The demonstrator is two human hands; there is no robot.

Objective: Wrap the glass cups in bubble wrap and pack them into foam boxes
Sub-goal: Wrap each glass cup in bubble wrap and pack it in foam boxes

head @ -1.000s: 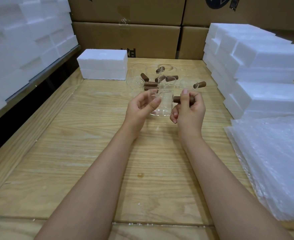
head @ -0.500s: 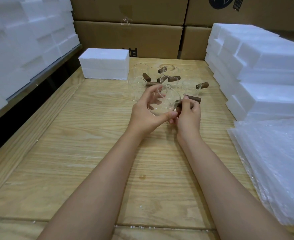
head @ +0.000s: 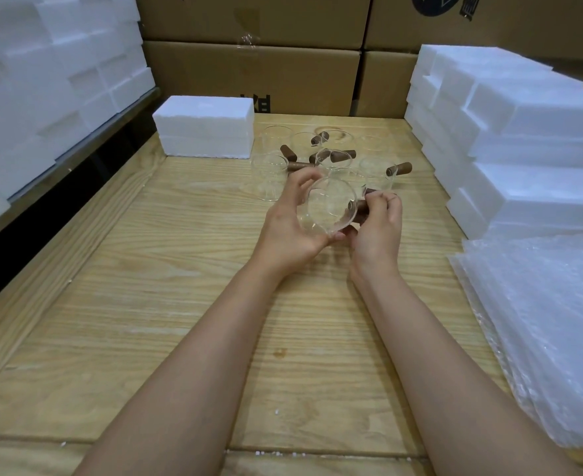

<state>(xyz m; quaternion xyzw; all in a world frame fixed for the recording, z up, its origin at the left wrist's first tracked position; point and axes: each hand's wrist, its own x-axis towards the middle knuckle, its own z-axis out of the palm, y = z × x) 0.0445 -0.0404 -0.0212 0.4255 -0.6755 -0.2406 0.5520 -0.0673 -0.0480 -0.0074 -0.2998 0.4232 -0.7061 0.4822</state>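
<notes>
Head view: left fingers curl round glass cup, right fingers pinch its handle.

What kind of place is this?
Likely a packing workroom: cartons stacked behind the table, foam boxes piled at the right, bubble wrap beside them, glass cups waiting.

Both forearms are showing bare all the way up to the left hand and right hand
</notes>
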